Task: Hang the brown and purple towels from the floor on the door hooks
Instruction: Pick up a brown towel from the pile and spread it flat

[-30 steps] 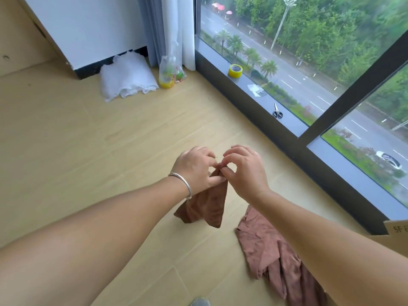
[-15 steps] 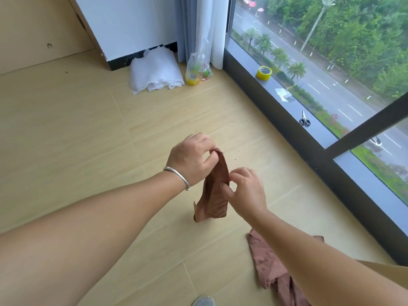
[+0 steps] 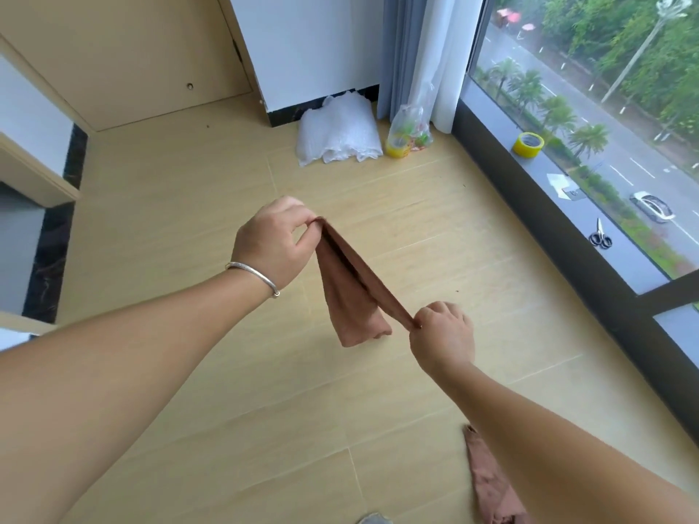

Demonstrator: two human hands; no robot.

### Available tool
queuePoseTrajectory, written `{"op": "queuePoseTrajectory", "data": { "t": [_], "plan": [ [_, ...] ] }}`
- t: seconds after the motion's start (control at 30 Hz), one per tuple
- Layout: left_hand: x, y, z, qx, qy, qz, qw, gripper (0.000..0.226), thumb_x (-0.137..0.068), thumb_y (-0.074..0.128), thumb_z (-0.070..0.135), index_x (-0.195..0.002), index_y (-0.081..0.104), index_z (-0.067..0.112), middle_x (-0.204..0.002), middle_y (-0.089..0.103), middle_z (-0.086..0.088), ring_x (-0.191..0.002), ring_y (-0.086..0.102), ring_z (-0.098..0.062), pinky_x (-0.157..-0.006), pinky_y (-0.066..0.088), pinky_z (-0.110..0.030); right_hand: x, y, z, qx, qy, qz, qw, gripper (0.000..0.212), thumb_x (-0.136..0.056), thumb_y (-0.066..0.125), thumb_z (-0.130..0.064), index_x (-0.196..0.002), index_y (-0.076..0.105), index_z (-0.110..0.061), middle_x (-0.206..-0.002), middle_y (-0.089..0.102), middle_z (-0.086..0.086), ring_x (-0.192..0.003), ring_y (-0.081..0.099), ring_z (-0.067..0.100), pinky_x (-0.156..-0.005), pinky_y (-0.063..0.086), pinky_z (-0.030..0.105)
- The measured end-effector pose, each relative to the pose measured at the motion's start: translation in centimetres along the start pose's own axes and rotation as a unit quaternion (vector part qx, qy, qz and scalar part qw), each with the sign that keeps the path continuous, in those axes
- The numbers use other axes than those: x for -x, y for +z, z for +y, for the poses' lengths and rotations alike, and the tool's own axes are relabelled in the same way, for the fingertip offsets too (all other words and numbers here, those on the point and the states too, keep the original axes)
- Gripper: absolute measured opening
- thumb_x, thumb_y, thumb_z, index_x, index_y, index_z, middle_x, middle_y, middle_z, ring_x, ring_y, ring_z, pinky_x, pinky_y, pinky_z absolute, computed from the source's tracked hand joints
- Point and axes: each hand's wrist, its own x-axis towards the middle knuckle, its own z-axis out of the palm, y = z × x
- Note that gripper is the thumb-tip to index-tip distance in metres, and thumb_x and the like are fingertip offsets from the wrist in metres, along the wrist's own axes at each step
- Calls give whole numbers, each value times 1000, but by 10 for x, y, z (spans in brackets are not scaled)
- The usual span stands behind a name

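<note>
1. Since the earlier frame, both hands have drawn apart, stretching the brown towel (image 3: 350, 285) between them; the right hand (image 3: 442, 334) has dropped lower and nearer the body.
2. Left hand (image 3: 274, 242), its grip pinched shut on the towel's upper corner, sits higher; a silver bracelet (image 3: 253, 276) circles that wrist.
3. Right grip is clamped on the opposite corner, the top edge taut, the rest sagging in a fold above the floor (image 3: 170, 206).
4. A second, pinkish-purple towel (image 3: 488, 485) lies on the floor under the right forearm.
5. Scissors (image 3: 600, 236) and yellow tape roll (image 3: 528, 144) rest on the window sill (image 3: 559, 198).
</note>
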Motion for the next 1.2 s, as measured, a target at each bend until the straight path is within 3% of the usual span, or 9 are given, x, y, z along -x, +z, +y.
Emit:
{"op": "queuePoseTrajectory", "data": {
  "t": [0.17, 0.3, 0.47, 0.6, 0.67, 0.77, 0.93, 1.07, 1.2],
  "plan": [
    [2, -29, -67, -101, -173, -41, 979, 10, -83, 61, 30, -74, 65, 29, -98, 64, 8, -88, 58, -24, -67, 44, -31, -37, -45, -33, 44, -22, 14, 999, 21, -75, 37, -2, -88, 43, -18, -71, 55, 0, -69, 46, 24, -73, 33, 34],
    [8, -58, -102, -98, -249, -63, 961, 6, -75, 63, 25, -74, 64, 31, -85, 68, 12, -83, 62, -21, -65, 45, -29, -67, -75, -76, 55, -62, 76, 994, 23, -80, 31, 2, -90, 43, -15, -56, 43, -1, -60, 34, 20, -66, 28, 33],
    [24, -99, -126, -137, -279, -22, 950, 6, -78, 55, 28, -81, 61, 28, -73, 62, 13, -70, 56, -22, -58, 37, -28, -80, -100, -128, 75, -166, 122, 976, 22, -86, 42, 0, -99, 52, -14, -75, 63, 4, -72, 44, 25, -71, 26, 30],
    [47, -135, -126, -146, -291, -3, 945, 13, -83, 48, 28, -85, 61, 27, -73, 64, 8, -72, 57, -26, -61, 43, -30, -72, -113, -158, 67, -207, 95, 971, 36, -87, 47, -1, -117, 54, -19, -100, 67, 2, -94, 57, 26, -77, 28, 28],
    [70, -148, -121, -144, -298, -8, 944, 12, -84, 50, 28, -85, 62, 28, -76, 64, 9, -73, 57, -25, -63, 46, -31, -59, -112, -161, 75, -219, 70, 970, 33, -88, 49, -4, -115, 56, -21, -100, 67, 1, -92, 56, 25, -80, 30, 28],
    [123, -152, -113, -154, -306, -36, 939, 11, -85, 52, 27, -84, 62, 32, -85, 62, 10, -73, 56, -22, -62, 45, -30, -21, -97, -139, 88, -248, 17, 965, 15, -94, 48, -19, -101, 62, -23, -92, 68, 0, -80, 49, 22, -84, 32, 29],
    [237, -116, -90, -180, -333, -120, 918, 11, -85, 55, 29, -81, 63, 36, -85, 59, 11, -65, 53, -15, -54, 35, -26, 60, -46, -68, 160, -325, -68, 930, 25, -99, 42, -38, -101, 63, -23, -96, 68, -2, -92, 60, 23, -87, 37, 32],
    [334, -59, -70, -176, -357, -189, 898, 12, -85, 55, 31, -83, 65, 37, -84, 57, 12, -72, 55, -15, -55, 35, -26, 120, 14, -6, 199, -336, -154, 908, 25, -100, 39, -36, -111, 56, -20, -103, 65, -2, -99, 59, 22, -85, 37, 33],
    [423, 4, -54, -161, -363, -265, 878, 13, -86, 53, 32, -87, 65, 38, -87, 58, 10, -82, 58, -15, -58, 37, -26, 173, 76, 53, 220, -313, -214, 899, 31, -94, 42, -14, -123, 49, -21, -108, 60, -2, -99, 59, 22, -87, 38, 33]
  ]
}}
